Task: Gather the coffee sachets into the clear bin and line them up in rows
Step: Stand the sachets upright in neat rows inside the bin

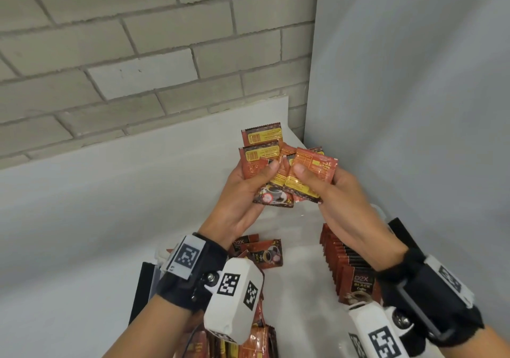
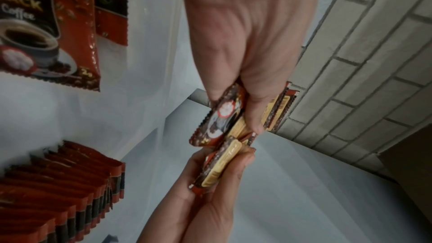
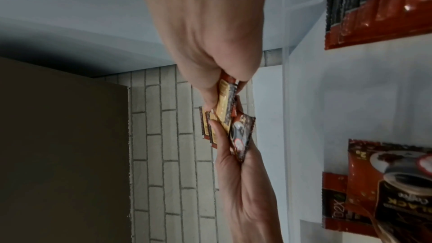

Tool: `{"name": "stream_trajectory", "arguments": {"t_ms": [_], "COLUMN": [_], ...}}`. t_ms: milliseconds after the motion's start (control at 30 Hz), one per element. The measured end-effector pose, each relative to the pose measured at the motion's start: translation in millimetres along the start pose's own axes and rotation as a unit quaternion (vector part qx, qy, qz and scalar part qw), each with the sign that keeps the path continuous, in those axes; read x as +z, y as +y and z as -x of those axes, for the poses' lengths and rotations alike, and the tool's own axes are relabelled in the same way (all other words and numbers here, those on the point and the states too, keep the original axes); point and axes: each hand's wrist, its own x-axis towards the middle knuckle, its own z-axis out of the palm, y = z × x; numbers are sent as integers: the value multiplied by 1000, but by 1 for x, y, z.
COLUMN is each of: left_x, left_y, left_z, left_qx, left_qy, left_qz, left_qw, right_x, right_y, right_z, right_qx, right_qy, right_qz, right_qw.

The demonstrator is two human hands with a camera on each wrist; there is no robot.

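Note:
Both hands hold a fanned bunch of red and brown coffee sachets up above the table. My left hand grips the left part with its thumb on top, seen close as sachets. My right hand pinches the right sachets, shown edge-on as sachets. Below, an upright row of sachets stands along the right side of the clear bin. A few loose sachets lie flat to the left of that row.
A heap of more sachets sits at the bottom edge under my left wrist. A dark flat panel stands at the lower left. A brick wall runs behind the white table, and a grey panel closes the right side.

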Motion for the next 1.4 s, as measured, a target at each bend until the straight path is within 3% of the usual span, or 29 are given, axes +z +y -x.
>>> {"name": "stream_trajectory", "arguments": {"t_ms": [133, 800, 1033, 1400], "left_x": [2, 2, 3, 10], "left_y": [-1, 0, -1, -5], "left_z": [1, 0, 1, 6], "left_qx": [2, 12, -5, -52], "left_qy": [-7, 5, 3, -65], "left_qz": [0, -2, -17, -99], "left_qw": [1000, 1000, 1000, 992], "right_x": [0, 1, 0, 1], "right_y": [3, 9, 2, -1], "right_z": [0, -1, -2, -2], "right_qx": [-11, 22, -41, -31], "right_qy": [16, -51, -19, -19], "right_qz": [8, 84, 47, 9], "right_qw": [1000, 995, 998, 999]}}
